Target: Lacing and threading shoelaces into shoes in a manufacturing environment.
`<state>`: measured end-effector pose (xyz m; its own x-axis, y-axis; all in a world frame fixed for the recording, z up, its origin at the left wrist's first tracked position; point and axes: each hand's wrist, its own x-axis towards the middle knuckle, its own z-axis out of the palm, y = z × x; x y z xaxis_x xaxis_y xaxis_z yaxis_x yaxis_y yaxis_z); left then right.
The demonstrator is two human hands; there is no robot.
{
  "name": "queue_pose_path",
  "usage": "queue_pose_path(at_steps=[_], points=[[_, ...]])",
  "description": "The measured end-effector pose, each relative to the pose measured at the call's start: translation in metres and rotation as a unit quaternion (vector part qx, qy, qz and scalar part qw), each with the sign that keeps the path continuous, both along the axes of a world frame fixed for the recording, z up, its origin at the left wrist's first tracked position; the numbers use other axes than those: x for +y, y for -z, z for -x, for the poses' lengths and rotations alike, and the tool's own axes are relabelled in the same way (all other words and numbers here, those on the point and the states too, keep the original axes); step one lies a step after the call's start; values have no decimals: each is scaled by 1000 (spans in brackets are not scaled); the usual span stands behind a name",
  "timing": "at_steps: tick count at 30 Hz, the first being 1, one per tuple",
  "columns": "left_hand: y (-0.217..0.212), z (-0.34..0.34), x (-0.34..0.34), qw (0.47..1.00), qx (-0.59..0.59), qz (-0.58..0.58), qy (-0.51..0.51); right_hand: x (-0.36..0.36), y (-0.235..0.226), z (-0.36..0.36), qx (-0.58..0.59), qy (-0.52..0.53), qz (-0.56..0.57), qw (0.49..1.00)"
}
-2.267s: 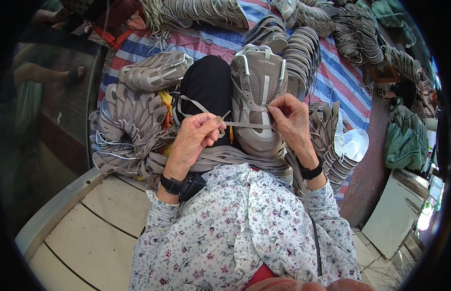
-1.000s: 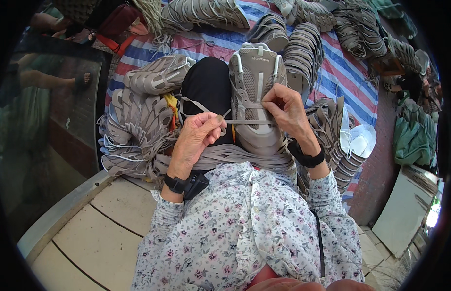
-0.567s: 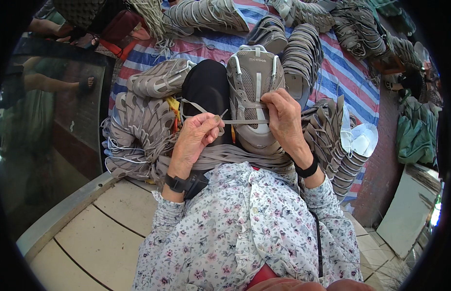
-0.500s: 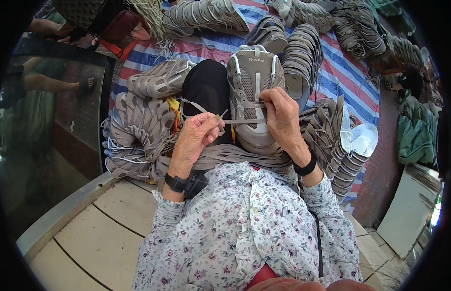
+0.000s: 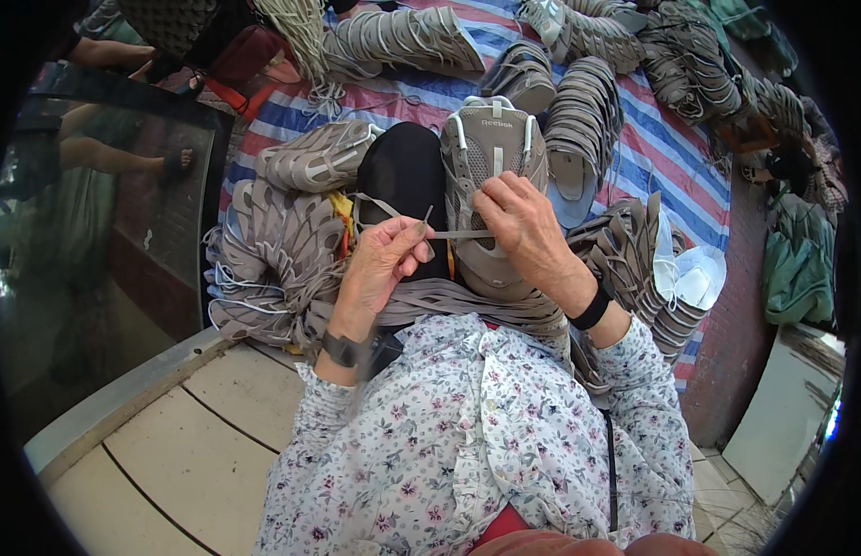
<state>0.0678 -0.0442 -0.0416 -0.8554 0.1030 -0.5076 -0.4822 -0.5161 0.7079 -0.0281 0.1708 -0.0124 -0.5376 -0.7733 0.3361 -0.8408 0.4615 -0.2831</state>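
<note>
A taupe shoe upper [image 5: 472, 167] with white trim lies over my lap, its toe toward me. Between my hands a flat grey shoelace [image 5: 460, 234] is stretched across the upper. My left hand [image 5: 391, 259] pinches the lace near its tip, thumb and forefinger together, just left of the upper. Resting over the upper's lacing area, my right hand [image 5: 521, 218] is closed with bent fingers at the lace's other end; its exact fingertip grip is partly hidden. A bundle of loose grey laces [image 5: 417, 301] lies across my lap below the upper.
Nested stacks of similar uppers lie at left [image 5: 278, 232], at right [image 5: 625, 259] and farther off [image 5: 403, 42] on a striped plastic sheet [image 5: 676, 176]. A dark glass panel [image 5: 97, 250] stands on the left. Another person's leg [image 5: 111, 51] shows at upper left.
My right hand has moved left over the upper, and the stretched lace span between my hands is shorter. My left hand keeps its pinch on the lace. The whole view has shifted slightly.
</note>
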Motion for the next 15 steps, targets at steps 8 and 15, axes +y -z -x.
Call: queue_pose_path(at_steps=[8,15], points=[[0,-4,1,1000,23,3,-13,-14,-6,-1,13,2,-115,993],[-1,1,7,998,66,4,-21,-33,-48,7,-177,-31,132,975]])
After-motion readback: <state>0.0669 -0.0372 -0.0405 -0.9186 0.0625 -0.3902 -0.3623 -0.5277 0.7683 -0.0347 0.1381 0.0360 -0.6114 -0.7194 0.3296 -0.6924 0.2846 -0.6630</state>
